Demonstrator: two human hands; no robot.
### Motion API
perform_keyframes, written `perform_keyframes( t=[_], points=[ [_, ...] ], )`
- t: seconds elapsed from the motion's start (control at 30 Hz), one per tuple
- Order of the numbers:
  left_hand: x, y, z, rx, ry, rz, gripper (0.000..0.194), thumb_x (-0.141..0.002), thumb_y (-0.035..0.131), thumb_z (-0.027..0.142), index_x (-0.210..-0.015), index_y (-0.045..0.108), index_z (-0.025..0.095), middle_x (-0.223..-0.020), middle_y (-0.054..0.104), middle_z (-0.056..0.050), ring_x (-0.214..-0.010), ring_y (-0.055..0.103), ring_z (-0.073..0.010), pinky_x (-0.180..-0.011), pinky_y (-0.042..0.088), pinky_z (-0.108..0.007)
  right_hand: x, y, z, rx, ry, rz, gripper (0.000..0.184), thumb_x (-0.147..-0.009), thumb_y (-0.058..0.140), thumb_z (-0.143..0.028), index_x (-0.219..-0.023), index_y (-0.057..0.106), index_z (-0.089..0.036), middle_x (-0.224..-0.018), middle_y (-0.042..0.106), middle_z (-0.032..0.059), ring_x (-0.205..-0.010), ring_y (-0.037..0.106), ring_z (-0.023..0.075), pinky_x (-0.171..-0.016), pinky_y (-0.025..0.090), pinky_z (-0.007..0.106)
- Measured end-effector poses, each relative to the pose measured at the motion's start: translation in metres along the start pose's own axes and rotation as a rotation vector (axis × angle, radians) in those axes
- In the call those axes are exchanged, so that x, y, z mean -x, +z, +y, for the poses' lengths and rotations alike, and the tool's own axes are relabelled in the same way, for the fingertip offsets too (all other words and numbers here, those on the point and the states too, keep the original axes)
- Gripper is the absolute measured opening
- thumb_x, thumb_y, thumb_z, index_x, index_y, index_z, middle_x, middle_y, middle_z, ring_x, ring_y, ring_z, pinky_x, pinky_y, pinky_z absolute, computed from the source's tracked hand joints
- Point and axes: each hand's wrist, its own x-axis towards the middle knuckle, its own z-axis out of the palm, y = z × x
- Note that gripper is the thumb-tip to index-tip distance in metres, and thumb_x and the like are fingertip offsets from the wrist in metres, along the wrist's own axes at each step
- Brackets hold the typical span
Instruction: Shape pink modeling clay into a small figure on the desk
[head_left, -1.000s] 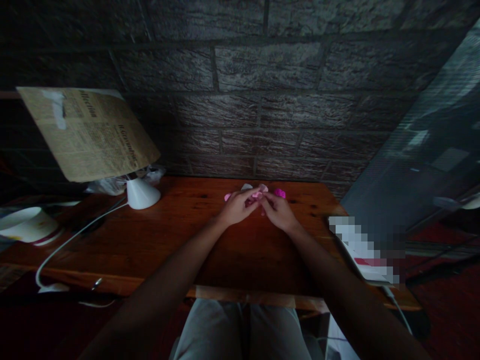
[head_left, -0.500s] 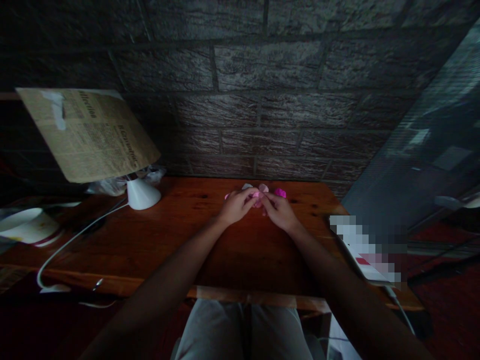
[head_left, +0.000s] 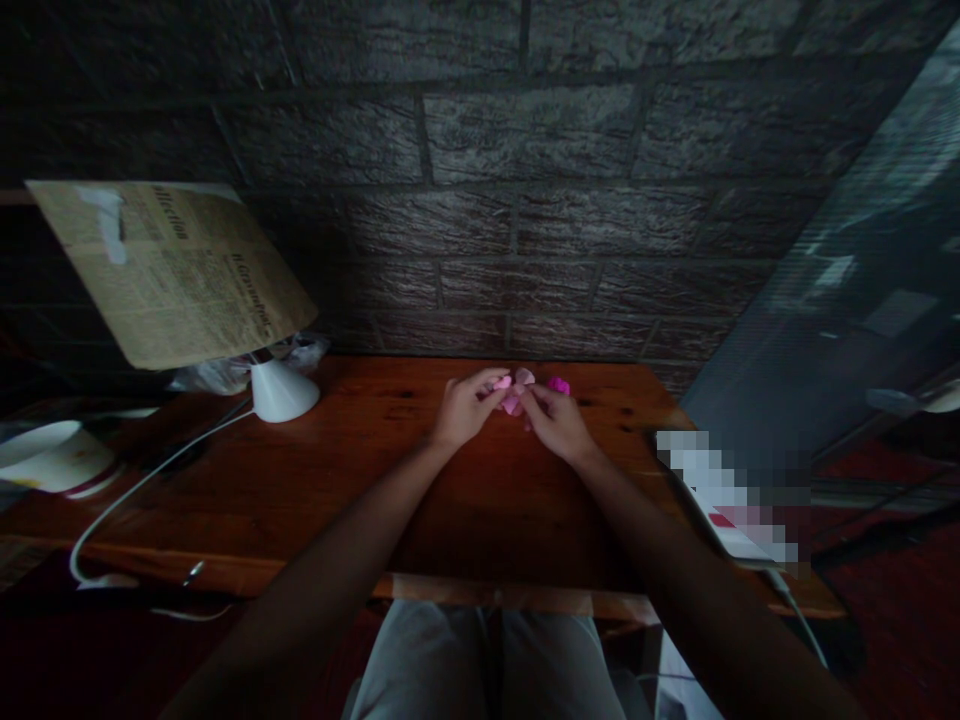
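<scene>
Both my hands meet at the far middle of a reddish wooden table [head_left: 315,480]. My left hand [head_left: 463,410] and my right hand [head_left: 553,422] have their fingers curled and pinched together on small pale pink pieces [head_left: 511,392] between them. A brighter magenta piece [head_left: 559,385] lies on the table just beyond my right hand. What the pink pieces are is too small and dim to tell.
A white cone-shaped lamp base [head_left: 281,390] with a white cable [head_left: 142,475] stands at the left, under a leaning newspaper sheet [head_left: 176,270]. A white dish [head_left: 45,455] sits far left. A brick wall [head_left: 525,200] backs the table. Papers lie at the right edge.
My left hand has shifted slightly right and covers the pink piece that showed at its left. The hands stay together at the same spot.
</scene>
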Motion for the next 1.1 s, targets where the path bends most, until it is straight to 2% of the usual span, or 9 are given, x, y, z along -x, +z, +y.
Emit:
perform_keyframes(
  t=[0.1,0.27,0.43,0.6,0.73,0.87,0.93,1.0,1.1],
  points=[
    [0.001,0.002,0.000,-0.031,0.028,-0.070,0.023,-0.101,0.055,0.029,-0.112,0.072,0.019,-0.095,0.079,-0.006,-0.070,0.074,-0.0142,-0.064,0.058,-0.023,0.000,0.001,0.000,-0.005,-0.007,-0.013,0.067,-0.090,0.045,-0.082,-0.080,0.070,-0.020,-0.070,0.072,0.0049,-0.051,0.061,0.0150,-0.053,0.050,0.028],
    [0.003,0.006,0.002,-0.019,0.031,-0.176,0.030,-0.106,0.043,0.031,-0.122,0.066,0.020,-0.079,0.073,-0.001,-0.057,0.069,-0.0107,-0.060,0.055,-0.020,0.000,0.001,0.003,-0.004,-0.015,-0.013,0.065,-0.090,0.047,-0.080,-0.080,0.070,-0.020,-0.071,0.073,0.0051,-0.051,0.061,0.0149,-0.055,0.051,0.028],
    [0.004,0.007,0.002,0.044,0.017,-0.218,0.026,-0.105,0.042,0.029,-0.111,0.065,0.019,-0.073,0.067,0.002,-0.047,0.063,-0.0076,-0.049,0.049,-0.017,0.000,0.000,0.003,-0.010,-0.014,-0.025,0.063,-0.090,0.049,-0.078,-0.080,0.070,-0.020,-0.073,0.073,0.0054,-0.051,0.061,0.0146,-0.055,0.050,0.028],
    [0.002,0.002,0.003,0.099,-0.044,-0.158,0.013,-0.097,0.057,0.026,-0.091,0.066,0.018,-0.074,0.071,0.002,-0.042,0.058,-0.0056,-0.042,0.043,-0.015,0.000,0.000,0.004,0.003,-0.002,-0.031,0.056,-0.091,0.055,-0.071,-0.083,0.074,-0.019,-0.076,0.074,0.0057,-0.054,0.061,0.0147,-0.057,0.050,0.029],
    [0.001,-0.002,0.003,0.107,-0.058,-0.093,0.018,-0.093,0.063,0.029,-0.079,0.063,0.017,-0.072,0.074,0.000,-0.041,0.057,-0.0058,-0.039,0.041,-0.015,0.001,-0.001,0.004,0.043,-0.003,-0.027,0.056,-0.090,0.057,-0.072,-0.086,0.076,-0.019,-0.075,0.073,0.0051,-0.056,0.059,0.0149,-0.055,0.048,0.029],
    [0.002,-0.002,0.004,0.010,-0.004,-0.060,0.025,-0.095,0.063,0.030,-0.075,0.065,0.017,-0.066,0.072,0.000,-0.043,0.060,-0.0067,-0.044,0.043,-0.015,0.001,-0.001,0.003,0.041,0.000,-0.023,0.058,-0.089,0.057,-0.074,-0.082,0.075,-0.019,-0.076,0.074,0.0059,-0.055,0.060,0.0149,-0.055,0.049,0.029],
    [0.003,-0.001,0.004,-0.021,0.017,-0.068,0.024,-0.097,0.062,0.031,-0.080,0.070,0.017,-0.064,0.072,0.001,-0.044,0.062,-0.0074,-0.046,0.045,-0.016,0.001,0.001,0.003,-0.013,0.023,-0.024,0.060,-0.088,0.057,-0.076,-0.083,0.074,-0.019,-0.078,0.075,0.0067,-0.055,0.061,0.0148,-0.054,0.051,0.029],
    [0.004,0.000,0.004,-0.030,0.020,-0.085,0.022,-0.098,0.060,0.033,-0.095,0.075,0.017,-0.065,0.073,0.001,-0.044,0.062,-0.0082,-0.048,0.047,-0.016,0.000,0.003,0.004,-0.105,0.063,-0.045,0.064,-0.086,0.055,-0.080,-0.087,0.074,-0.019,-0.082,0.076,0.0077,-0.054,0.062,0.0141,-0.051,0.052,0.028],
    [0.005,0.002,0.005,-0.033,0.020,-0.114,0.031,-0.101,0.054,0.035,-0.118,0.074,0.019,-0.083,0.079,-0.003,-0.047,0.064,-0.0087,-0.050,0.048,-0.018,-0.002,0.006,0.004,-0.253,0.149,-0.126,0.070,-0.083,0.052,-0.085,-0.090,0.073,-0.018,-0.084,0.078,0.0085,-0.051,0.062,0.0121,-0.046,0.049,0.025]
  ],
)
